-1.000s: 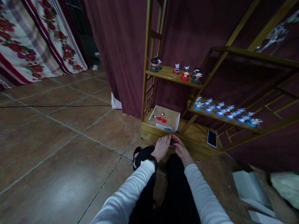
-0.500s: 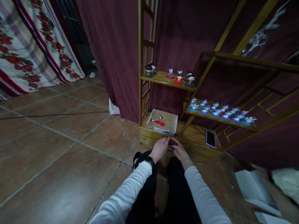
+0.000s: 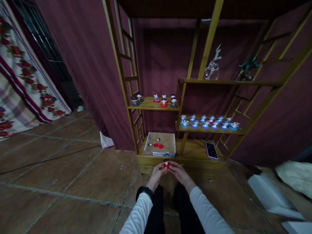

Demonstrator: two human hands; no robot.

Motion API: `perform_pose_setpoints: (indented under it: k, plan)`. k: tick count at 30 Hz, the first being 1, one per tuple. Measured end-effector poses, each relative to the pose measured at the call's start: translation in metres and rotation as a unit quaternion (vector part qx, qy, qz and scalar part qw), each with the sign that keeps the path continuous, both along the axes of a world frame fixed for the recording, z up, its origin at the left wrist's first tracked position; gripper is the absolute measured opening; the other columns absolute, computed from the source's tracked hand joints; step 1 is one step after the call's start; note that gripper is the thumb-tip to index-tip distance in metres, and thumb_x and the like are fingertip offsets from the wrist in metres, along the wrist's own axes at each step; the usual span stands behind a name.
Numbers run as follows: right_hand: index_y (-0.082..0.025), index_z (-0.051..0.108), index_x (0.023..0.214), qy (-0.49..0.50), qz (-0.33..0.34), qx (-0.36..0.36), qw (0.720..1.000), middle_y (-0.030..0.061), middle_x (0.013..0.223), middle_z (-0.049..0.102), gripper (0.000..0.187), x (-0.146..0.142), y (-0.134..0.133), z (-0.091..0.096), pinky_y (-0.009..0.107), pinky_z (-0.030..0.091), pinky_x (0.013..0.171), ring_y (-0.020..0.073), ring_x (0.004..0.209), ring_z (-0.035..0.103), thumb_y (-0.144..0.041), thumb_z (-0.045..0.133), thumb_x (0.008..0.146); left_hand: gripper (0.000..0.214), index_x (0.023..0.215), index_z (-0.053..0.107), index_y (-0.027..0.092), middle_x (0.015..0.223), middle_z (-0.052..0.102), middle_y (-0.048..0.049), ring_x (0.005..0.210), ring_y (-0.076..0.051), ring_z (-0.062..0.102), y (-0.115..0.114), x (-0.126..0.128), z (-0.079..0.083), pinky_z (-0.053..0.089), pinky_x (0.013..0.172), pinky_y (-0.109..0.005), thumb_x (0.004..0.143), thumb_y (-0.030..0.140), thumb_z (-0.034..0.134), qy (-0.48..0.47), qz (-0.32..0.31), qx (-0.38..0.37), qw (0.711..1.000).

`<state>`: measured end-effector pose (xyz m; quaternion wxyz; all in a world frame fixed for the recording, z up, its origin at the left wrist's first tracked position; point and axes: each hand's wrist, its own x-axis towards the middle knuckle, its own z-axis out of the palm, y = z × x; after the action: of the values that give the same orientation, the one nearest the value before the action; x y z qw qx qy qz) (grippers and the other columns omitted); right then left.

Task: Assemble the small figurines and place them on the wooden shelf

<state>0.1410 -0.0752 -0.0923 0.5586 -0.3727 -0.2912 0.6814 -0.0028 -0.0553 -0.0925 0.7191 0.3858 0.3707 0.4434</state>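
Between my two hands, just in front of the low shelf, is a small figurine point(image 3: 166, 163) with a black top and a red body. The fingers of my left hand point(image 3: 157, 174) pinch it from the left. My right hand point(image 3: 180, 172) grips it from the other side. Beyond my hands stands a shallow open box point(image 3: 168, 140) holding two red discs point(image 3: 158, 146) and two small figurine pieces point(image 3: 154, 142). On the shelf above, several figurines point(image 3: 164, 102) stand on red or dark bases.
Several blue and white figurines point(image 3: 205, 124) stand in rows on the right shelf. A phone point(image 3: 211, 150) lies on the low shelf. Higher up are a clear deer ornament point(image 3: 213, 67) and a green ornament point(image 3: 247, 70). White cartons point(image 3: 270, 195) lie on the floor at right.
The view has tilted up and turned right, bringing more of the shelving into sight. The figurine, mostly covered by my fingers before, now shows upright between both hands.
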Motion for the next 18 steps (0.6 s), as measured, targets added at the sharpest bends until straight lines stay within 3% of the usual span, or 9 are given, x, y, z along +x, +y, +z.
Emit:
perform_pose_setpoints:
  k: [10,18]
  plan:
    - [-0.022,0.063,0.083,-0.018,0.0,0.02,1.0,0.0026,0.088,0.067,0.037,-0.003,-0.002,0.005,0.039,0.045,0.085,0.0211,0.088,0.063,-0.025,0.079,0.05,0.038,0.092,0.063,0.016,0.08,0.065,-0.0047,0.061,-0.009,0.06,-0.001,-0.003,0.0,0.046,0.058,-0.019,0.056,0.009,0.072,-0.074,0.034,-0.081,0.993]
    - [-0.023,0.06,0.082,-0.044,0.017,0.024,0.999,0.002,0.088,0.065,0.034,-0.005,-0.007,0.011,0.036,0.045,0.082,0.0183,0.083,0.063,-0.029,0.077,0.054,0.034,0.091,0.065,0.014,0.082,0.066,-0.0074,0.065,-0.011,0.062,-0.001,-0.008,0.0,0.048,0.063,-0.021,0.058,0.01,0.074,-0.076,0.017,-0.083,0.993]
